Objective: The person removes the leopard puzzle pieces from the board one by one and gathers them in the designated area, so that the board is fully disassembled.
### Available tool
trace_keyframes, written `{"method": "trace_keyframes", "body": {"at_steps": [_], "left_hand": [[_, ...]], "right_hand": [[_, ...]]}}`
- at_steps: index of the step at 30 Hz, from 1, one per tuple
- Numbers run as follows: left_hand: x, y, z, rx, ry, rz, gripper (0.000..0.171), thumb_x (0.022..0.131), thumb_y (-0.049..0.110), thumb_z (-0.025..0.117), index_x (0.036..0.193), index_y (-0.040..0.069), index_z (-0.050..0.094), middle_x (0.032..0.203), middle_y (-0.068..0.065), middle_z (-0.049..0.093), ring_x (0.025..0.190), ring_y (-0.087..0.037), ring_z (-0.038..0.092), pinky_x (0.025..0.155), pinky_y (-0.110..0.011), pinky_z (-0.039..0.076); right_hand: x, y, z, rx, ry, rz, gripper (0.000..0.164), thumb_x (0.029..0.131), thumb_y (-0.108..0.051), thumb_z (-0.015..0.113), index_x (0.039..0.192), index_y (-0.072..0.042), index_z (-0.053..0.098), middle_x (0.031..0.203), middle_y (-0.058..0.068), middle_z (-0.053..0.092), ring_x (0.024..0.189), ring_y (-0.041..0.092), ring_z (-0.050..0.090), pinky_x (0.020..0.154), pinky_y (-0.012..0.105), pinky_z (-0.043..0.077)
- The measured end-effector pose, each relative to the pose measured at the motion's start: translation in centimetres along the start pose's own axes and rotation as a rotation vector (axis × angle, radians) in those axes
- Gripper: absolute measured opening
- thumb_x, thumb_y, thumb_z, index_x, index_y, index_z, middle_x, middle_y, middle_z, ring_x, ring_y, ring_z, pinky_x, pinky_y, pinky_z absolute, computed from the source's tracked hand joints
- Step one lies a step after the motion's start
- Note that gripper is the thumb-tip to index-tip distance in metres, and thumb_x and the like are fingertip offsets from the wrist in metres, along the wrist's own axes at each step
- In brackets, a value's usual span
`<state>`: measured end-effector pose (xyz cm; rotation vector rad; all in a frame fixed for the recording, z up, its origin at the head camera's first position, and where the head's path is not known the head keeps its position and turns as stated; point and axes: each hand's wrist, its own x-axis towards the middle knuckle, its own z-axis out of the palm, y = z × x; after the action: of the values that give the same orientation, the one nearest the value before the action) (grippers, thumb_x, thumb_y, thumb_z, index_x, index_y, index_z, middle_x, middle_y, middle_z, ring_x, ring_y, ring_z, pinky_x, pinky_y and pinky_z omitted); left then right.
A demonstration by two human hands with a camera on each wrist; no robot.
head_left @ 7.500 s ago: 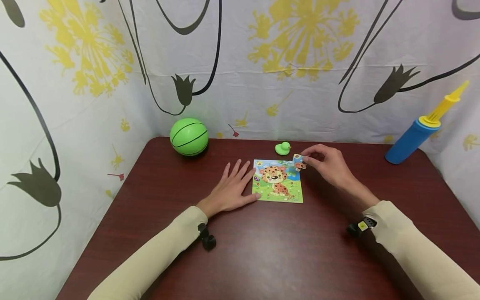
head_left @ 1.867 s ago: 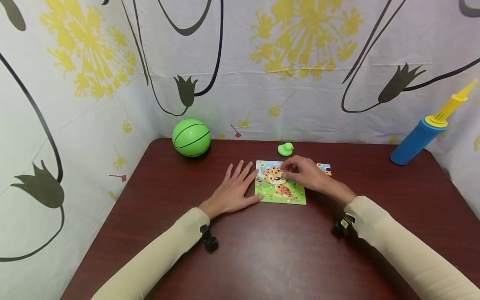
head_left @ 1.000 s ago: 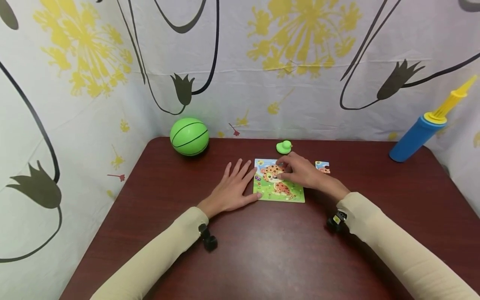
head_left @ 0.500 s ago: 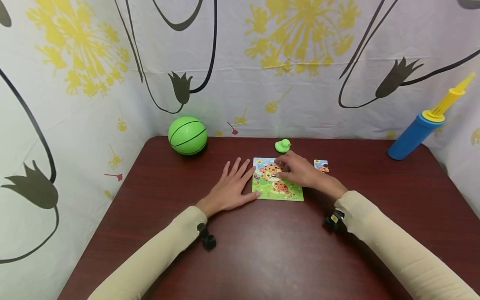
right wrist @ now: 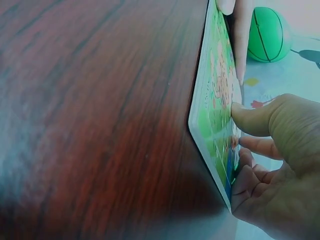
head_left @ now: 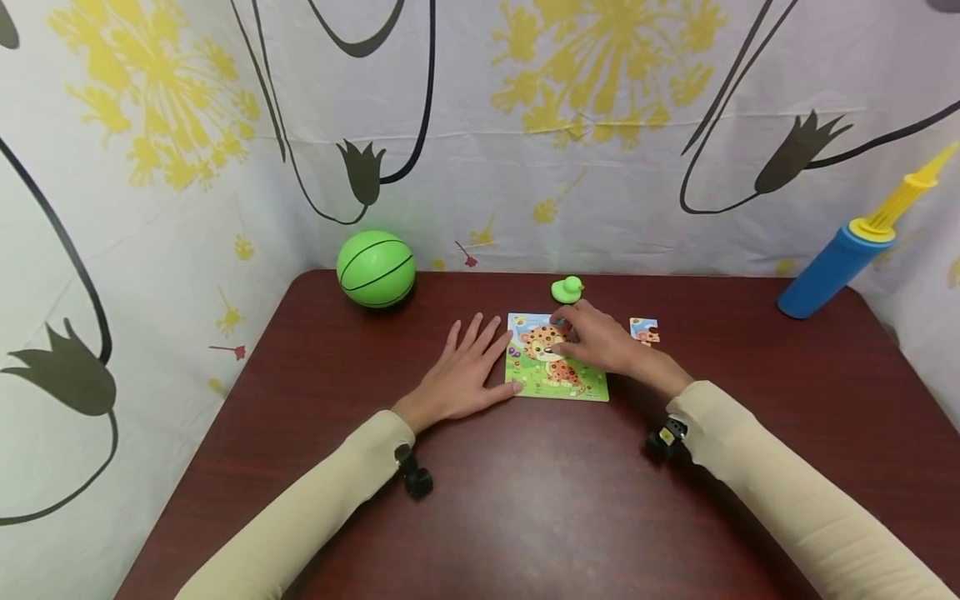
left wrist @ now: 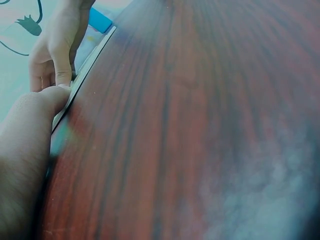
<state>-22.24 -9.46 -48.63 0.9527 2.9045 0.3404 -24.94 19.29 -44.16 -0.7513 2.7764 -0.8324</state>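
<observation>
The leopard puzzle (head_left: pixel 561 381) lies flat on the desk (head_left: pixel 487 500), the left hand (head_left: pixel 459 381) spread wide with thumb and forefinger touching its left edge, while the right hand (head_left: pixel 597 339) bends over its upper right part — that grip loosely parted, thumb and forefinger resting apart on the printed face. A loose puzzle section (head_left: pixel 641 328) lies just beyond the right hand, and a green duck (head_left: pixel 566 291) sits near the puzzle's far edge — well apart from the green ball (head_left: pixel 377 269) at the left and the blue-and-yellow pump (head_left: pixel 835 268) at the right.
</observation>
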Motion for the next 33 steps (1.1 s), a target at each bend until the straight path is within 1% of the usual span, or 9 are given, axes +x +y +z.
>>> {"method": "trace_keyframes", "body": {"at_steps": [7, 12, 16, 21, 24, 26, 29, 31, 33], "left_hand": [[0.05, 0.04, -0.13, -0.004, -0.005, -0.002, 0.098, 0.103, 0.082, 0.043, 0.178, 0.023, 0.021, 0.186, -0.007, 0.009, 0.171, -0.035, -0.003, 0.133, -0.064, -0.003], [0.01, 0.05, -0.22, -0.009, -0.006, -0.003, 0.098, 0.103, 0.082, 0.044, 0.178, 0.023, 0.022, 0.186, -0.007, 0.010, 0.171, -0.035, -0.003, 0.133, -0.063, -0.004], [-0.05, 0.01, -0.20, -0.008, -0.011, -0.005, 0.097, 0.103, 0.082, 0.043, 0.178, 0.023, 0.021, 0.186, -0.007, 0.009, 0.171, -0.034, -0.004, 0.134, -0.063, -0.004], [-0.08, 0.01, -0.20, -0.009, -0.013, -0.006, 0.097, 0.104, 0.082, 0.043, 0.178, 0.024, 0.021, 0.186, -0.007, 0.009, 0.171, -0.035, -0.003, 0.134, -0.063, -0.004], [-0.08, 0.04, -0.22, -0.008, -0.012, -0.007, 0.097, 0.103, 0.082, 0.043, 0.178, 0.023, 0.022, 0.186, -0.007, 0.009, 0.171, -0.035, -0.003, 0.134, -0.063, -0.004], [-0.11, 0.03, -0.23, -0.007, -0.010, -0.007, 0.097, 0.104, 0.082, 0.043, 0.178, 0.023, 0.022, 0.186, -0.008, 0.009, 0.171, -0.035, -0.003, 0.134, -0.063, -0.003], [-0.13, 0.00, -0.22, -0.012, -0.008, -0.004, 0.097, 0.104, 0.082, 0.043, 0.178, 0.023, 0.022, 0.186, -0.008, 0.010, 0.171, -0.036, -0.002, 0.134, -0.063, -0.003], [-0.14, -0.01, -0.21, -0.017, -0.008, -0.002, 0.097, 0.104, 0.081, 0.043, 0.178, 0.022, 0.022, 0.186, -0.009, 0.010, 0.171, -0.036, -0.002, 0.134, -0.063, -0.004], [-0.14, -0.01, -0.23, -0.021, -0.008, -0.001, 0.097, 0.104, 0.081, 0.043, 0.178, 0.023, 0.022, 0.186, -0.009, 0.009, 0.171, -0.036, -0.002, 0.134, -0.062, -0.004]], "right_hand": [[-0.21, -0.34, -0.04, 0.010, 0.014, 0.036, 0.046, 0.105, -0.017, 0.077, 0.144, 0.002, 0.063, 0.127, 0.025, 0.057, 0.107, 0.034, 0.066, 0.082, 0.050, 0.056], [-0.24, -0.40, 0.03, 0.009, 0.020, 0.057, 0.047, 0.105, -0.018, 0.078, 0.145, 0.000, 0.063, 0.126, 0.024, 0.053, 0.100, 0.032, 0.065, 0.074, 0.044, 0.053], [-0.23, -0.41, 0.16, 0.013, 0.028, 0.071, 0.047, 0.104, -0.018, 0.078, 0.145, -0.001, 0.062, 0.132, 0.026, 0.049, 0.098, 0.031, 0.066, 0.070, 0.041, 0.050], [-0.28, -0.31, 0.44, 0.029, 0.050, 0.082, 0.048, 0.104, -0.019, 0.078, 0.146, -0.002, 0.061, 0.138, 0.027, 0.048, 0.101, 0.033, 0.066, 0.074, 0.045, 0.053], [-0.39, -0.14, 0.56, 0.047, 0.073, 0.052, 0.045, 0.106, -0.015, 0.076, 0.146, 0.000, 0.061, 0.135, 0.026, 0.051, 0.105, 0.034, 0.068, 0.080, 0.049, 0.056], [-0.46, -0.05, 0.58, 0.060, 0.097, 0.020, 0.041, 0.107, -0.011, 0.072, 0.145, 0.002, 0.062, 0.130, 0.026, 0.053, 0.102, 0.035, 0.066, 0.081, 0.050, 0.054], [-0.55, 0.07, 0.52, 0.071, 0.144, -0.033, 0.036, 0.109, -0.006, 0.066, 0.143, 0.006, 0.063, 0.126, 0.026, 0.056, 0.093, 0.030, 0.064, 0.080, 0.047, 0.052], [-0.62, 0.07, 0.45, 0.083, 0.169, -0.050, 0.036, 0.109, -0.003, 0.065, 0.143, 0.008, 0.063, 0.125, 0.026, 0.057, 0.084, 0.025, 0.059, 0.076, 0.045, 0.049], [-0.69, 0.05, 0.39, 0.090, 0.186, -0.056, 0.035, 0.109, -0.003, 0.066, 0.143, 0.008, 0.064, 0.124, 0.026, 0.059, 0.081, 0.021, 0.059, 0.074, 0.041, 0.049]]}}
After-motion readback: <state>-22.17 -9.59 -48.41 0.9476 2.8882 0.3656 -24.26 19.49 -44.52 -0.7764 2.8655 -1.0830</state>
